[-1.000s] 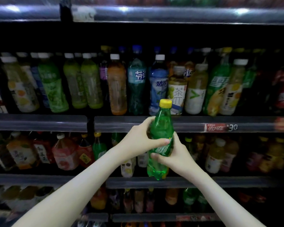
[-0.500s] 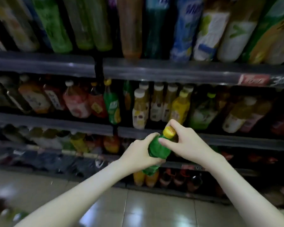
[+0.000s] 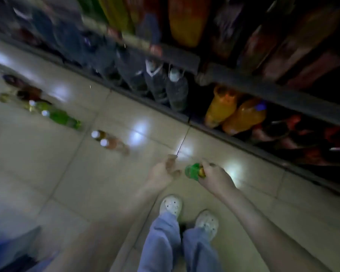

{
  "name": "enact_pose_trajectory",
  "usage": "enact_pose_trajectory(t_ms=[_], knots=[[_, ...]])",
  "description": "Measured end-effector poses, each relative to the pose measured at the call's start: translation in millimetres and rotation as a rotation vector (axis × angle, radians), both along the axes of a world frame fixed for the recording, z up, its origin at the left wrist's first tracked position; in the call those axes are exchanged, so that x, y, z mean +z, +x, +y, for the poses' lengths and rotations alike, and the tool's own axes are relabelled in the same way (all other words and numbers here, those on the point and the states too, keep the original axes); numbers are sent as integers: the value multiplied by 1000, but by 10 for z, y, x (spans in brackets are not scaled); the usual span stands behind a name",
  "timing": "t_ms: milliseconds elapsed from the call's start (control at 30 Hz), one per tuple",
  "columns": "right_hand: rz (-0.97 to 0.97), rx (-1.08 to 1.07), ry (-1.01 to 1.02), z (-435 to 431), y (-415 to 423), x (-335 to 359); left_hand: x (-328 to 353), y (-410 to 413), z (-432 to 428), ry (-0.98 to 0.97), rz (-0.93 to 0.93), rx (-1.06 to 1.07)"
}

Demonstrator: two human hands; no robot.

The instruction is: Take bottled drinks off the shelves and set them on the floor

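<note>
Head view: floor bottles (image 3: 111,143) left, stocked shelf (image 3: 273,93) beyond green bottle (image 3: 191,171).

The pale tiled floor (image 3: 86,183) fills the left and bottom of the view. The dark metal shelf unit (image 3: 283,96) runs slantwise along its upper right edge. On the lowest shelf, clear plastic water bottles (image 3: 175,91) stand left of two orange plastic drink bottles (image 3: 236,116). On the floor a line of bottles runs off to the left, alongside the shelves: two white-capped amber bottles (image 3: 110,143) nearest, green plastic bottles (image 3: 63,118) beyond them. In front of the shelves the right hand (image 3: 214,178) holds a small green plastic bottle (image 3: 192,171) from above. The left hand (image 3: 163,171) is just left of it, apart. Two white clog shoes (image 3: 171,206) stand on the floor behind the hands.
</note>
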State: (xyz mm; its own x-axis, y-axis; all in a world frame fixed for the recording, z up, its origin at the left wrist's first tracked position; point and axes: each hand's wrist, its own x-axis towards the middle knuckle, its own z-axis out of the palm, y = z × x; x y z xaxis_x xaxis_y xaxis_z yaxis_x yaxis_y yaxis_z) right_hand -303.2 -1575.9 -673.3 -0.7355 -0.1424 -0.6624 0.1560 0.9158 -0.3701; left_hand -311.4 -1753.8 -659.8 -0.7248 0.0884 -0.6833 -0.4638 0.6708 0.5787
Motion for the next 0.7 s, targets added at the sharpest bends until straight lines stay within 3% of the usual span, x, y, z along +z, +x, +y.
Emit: enact_pose_trajectory(t_ms=[167,333,533,700], knots=[[-43,58,67,-314,137,-1679,-1344,328,-405,-94,-35,65],[-21,43,129,-517,303,-2331,-1915,391,-535,-239,-51,-122],[-194,14,120,-613,300,-1789,-1445,149,-319,-256,-46,-248],[37,-234,16,-369,94,-247,-119,-254,20,-121,51,-312]])
